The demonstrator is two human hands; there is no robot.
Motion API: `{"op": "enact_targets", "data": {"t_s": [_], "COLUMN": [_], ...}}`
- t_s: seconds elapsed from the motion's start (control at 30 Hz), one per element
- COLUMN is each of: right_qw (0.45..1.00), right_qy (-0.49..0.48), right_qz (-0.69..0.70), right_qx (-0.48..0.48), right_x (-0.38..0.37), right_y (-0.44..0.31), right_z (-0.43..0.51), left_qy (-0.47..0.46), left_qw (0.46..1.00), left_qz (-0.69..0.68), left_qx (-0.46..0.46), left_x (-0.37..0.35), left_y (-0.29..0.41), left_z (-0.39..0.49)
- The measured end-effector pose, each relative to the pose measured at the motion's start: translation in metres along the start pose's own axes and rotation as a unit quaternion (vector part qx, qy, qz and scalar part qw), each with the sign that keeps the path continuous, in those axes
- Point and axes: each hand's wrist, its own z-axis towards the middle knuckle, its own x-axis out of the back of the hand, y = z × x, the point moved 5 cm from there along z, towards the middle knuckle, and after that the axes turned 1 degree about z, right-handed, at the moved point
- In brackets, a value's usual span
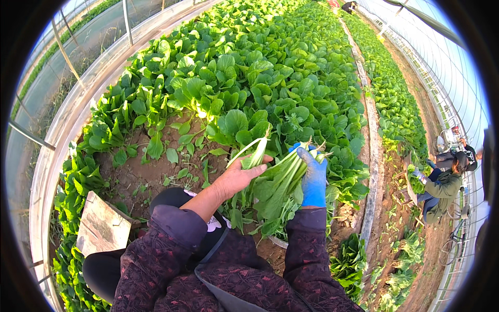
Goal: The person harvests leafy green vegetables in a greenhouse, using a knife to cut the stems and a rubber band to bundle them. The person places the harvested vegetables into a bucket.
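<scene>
My bare left hand (236, 174) is closed round a leafy green plant (257, 153), its pale stem and root end pointing up. In a blue glove, my right hand (313, 177) grips a bunch of leafy greens (280, 183) by the stems. The bunch's trimmed-looking root ends stick up past my fingers, and its broad leaves hang down to the left. Both hands are close together above my lap. Under the hanging leaves shows part of the pale rim of a round container (278, 242); the leaves hide most of it.
Dense rooted greens (253, 78) stand ahead, beside bare soil (132, 171) with loose leaves. A worn board (103, 226) is at left. Cut greens (348, 257) lie right, near a narrow pale strip (370, 156). A co-worker (442, 191) sits far right, holding greens.
</scene>
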Motion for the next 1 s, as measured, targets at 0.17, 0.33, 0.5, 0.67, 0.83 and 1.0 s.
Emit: {"op": "enact_targets", "data": {"t_s": [0.17, 0.33, 0.5, 0.67, 0.83, 1.0], "right_qw": [0.977, 0.989, 0.980, 0.991, 0.962, 0.881], "right_qy": [-0.096, -0.135, -0.184, -0.104, -0.157, -0.252], "right_qz": [-0.185, -0.064, -0.057, -0.056, -0.224, -0.397], "right_qx": [0.045, -0.015, -0.043, -0.062, 0.015, 0.059], "right_x": [-0.011, -0.035, -0.051, -0.035, -0.006, 0.000], "right_y": [-0.008, 0.011, 0.017, 0.011, -0.016, -0.029], "right_z": [-0.007, -0.029, -0.033, -0.027, -0.016, -0.012], "left_qy": [0.035, 0.025, -0.005, -0.003, 0.050, 0.195], "left_qw": [0.998, 0.986, 0.986, 0.985, 0.947, 0.892], "left_qz": [0.051, 0.163, 0.165, 0.169, 0.306, 0.338], "left_qx": [-0.011, -0.013, -0.008, 0.036, -0.088, -0.229], "left_x": [0.003, 0.001, -0.004, -0.009, -0.002, -0.020], "left_y": [-0.009, -0.023, -0.024, -0.015, 0.013, 0.036], "left_z": [0.006, 0.009, 0.007, 0.003, -0.001, -0.006]}}
